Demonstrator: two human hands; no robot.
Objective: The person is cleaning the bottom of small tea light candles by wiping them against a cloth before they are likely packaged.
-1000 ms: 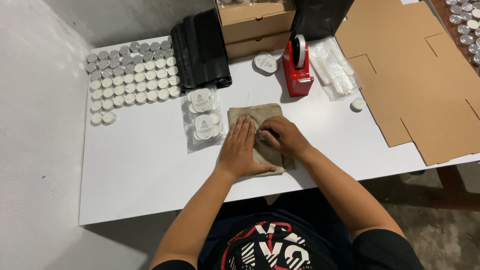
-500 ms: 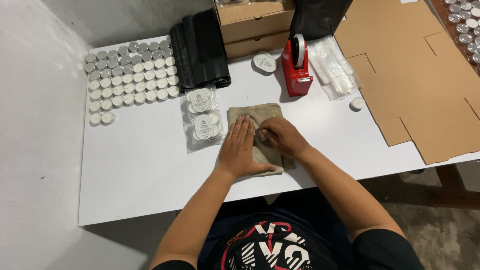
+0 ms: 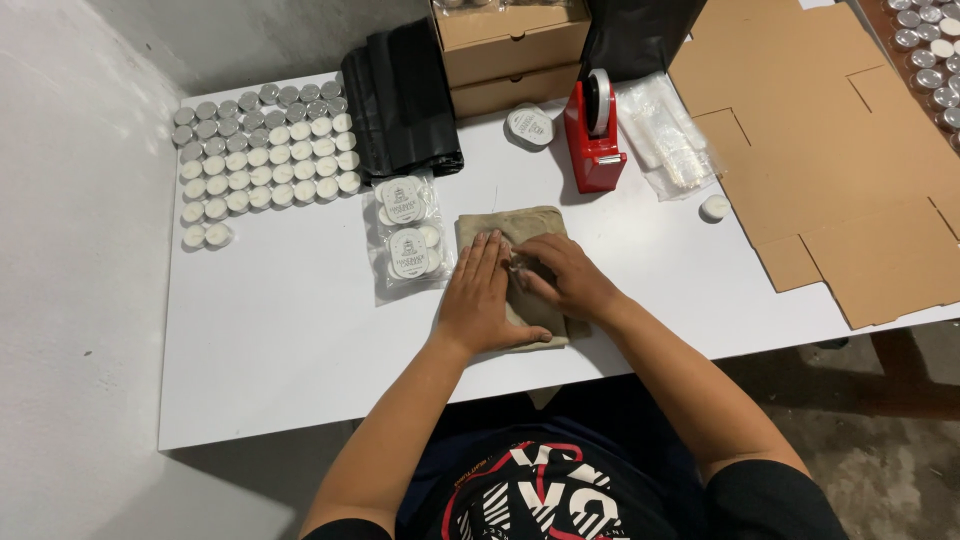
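Observation:
A folded tan cloth [image 3: 505, 222] lies on the white table [image 3: 290, 340] in front of me. My left hand [image 3: 478, 298] rests flat on it, fingers apart. My right hand [image 3: 562, 278] presses a small clear plastic packet [image 3: 510, 262] against the cloth, fingers bent over it. What the packet contains is hidden by my fingers. Two clear bags of white tealight candles with round labels [image 3: 408, 235] lie just left of the cloth.
Rows of loose tealights [image 3: 262, 160] fill the far left. Black bags [image 3: 400, 100], stacked cardboard boxes [image 3: 510, 45], a round label roll [image 3: 528, 127], a red tape dispenser [image 3: 594, 130], clear bags [image 3: 665, 135], one tealight [image 3: 713, 207] and flat cardboard [image 3: 830, 150] lie behind and right.
My right hand's fingers have shifted slightly on the packet. The left hand stays flat on the cloth.

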